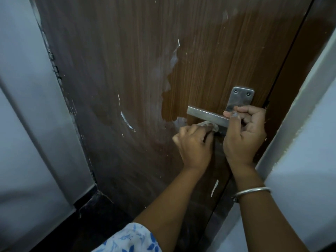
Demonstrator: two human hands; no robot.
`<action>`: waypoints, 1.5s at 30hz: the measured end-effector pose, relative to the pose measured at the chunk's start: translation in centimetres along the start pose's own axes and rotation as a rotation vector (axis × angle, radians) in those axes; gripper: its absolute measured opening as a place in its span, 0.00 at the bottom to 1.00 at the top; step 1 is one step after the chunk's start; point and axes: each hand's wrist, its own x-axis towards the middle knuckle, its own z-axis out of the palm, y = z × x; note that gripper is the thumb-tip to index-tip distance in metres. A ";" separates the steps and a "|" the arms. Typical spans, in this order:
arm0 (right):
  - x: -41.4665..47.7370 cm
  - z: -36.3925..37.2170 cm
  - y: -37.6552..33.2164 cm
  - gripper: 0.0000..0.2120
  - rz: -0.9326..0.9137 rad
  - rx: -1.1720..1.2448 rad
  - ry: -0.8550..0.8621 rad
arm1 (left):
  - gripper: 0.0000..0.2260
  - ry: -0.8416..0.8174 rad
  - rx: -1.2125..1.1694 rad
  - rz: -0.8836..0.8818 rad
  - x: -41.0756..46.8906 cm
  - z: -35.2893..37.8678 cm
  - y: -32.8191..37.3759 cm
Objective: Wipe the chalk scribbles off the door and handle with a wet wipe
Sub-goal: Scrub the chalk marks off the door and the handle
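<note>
Wiping is under way just below the handle [205, 115], where the wet wipe [209, 124] is bunched in the curled fingers of the left hand [194, 144] and pressed against the door [127, 51]. The lever is gripped near its plate by the right hand [245, 131]. A darker, clean patch [209, 70] is seen around and above the handle. Pale chalk haze and white strokes [126, 120] cover the rest, so much work is judged to remain.

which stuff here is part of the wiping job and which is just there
In the job: door, chalk smears, handle, wet wipe, left hand holding it, right hand gripping the handle.
Just there: bangle, wall, sleeve.
</note>
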 end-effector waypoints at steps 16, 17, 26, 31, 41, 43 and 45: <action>-0.1 0.0 0.1 0.06 -0.062 -0.054 -0.004 | 0.03 -0.014 -0.030 -0.114 1.7 -1.1 -1.1; -0.1 0.0 0.1 0.06 -0.066 -0.054 -0.009 | 0.03 0.019 -0.067 -0.216 2.2 -1.4 -1.8; -0.4 1.2 0.9 0.06 -0.212 -0.202 0.070 | 0.04 -0.023 0.065 -0.006 2.9 -1.9 -2.6; -0.2 0.9 1.1 0.06 -0.249 -0.208 0.051 | 0.05 0.112 -0.086 -0.424 4.4 -3.1 -4.9; -0.2 1.3 1.5 0.04 -0.317 -0.250 0.058 | 0.03 0.085 -0.058 -0.406 3.5 -2.8 -5.9; -0.1 1.4 1.4 0.04 -0.335 -0.253 0.060 | 0.03 0.063 -0.032 -0.362 3.2 -2.5 -5.7; -0.2 1.6 1.3 0.04 -0.357 -0.262 0.072 | 0.03 0.039 -0.012 -0.295 2.9 -2.2 -5.7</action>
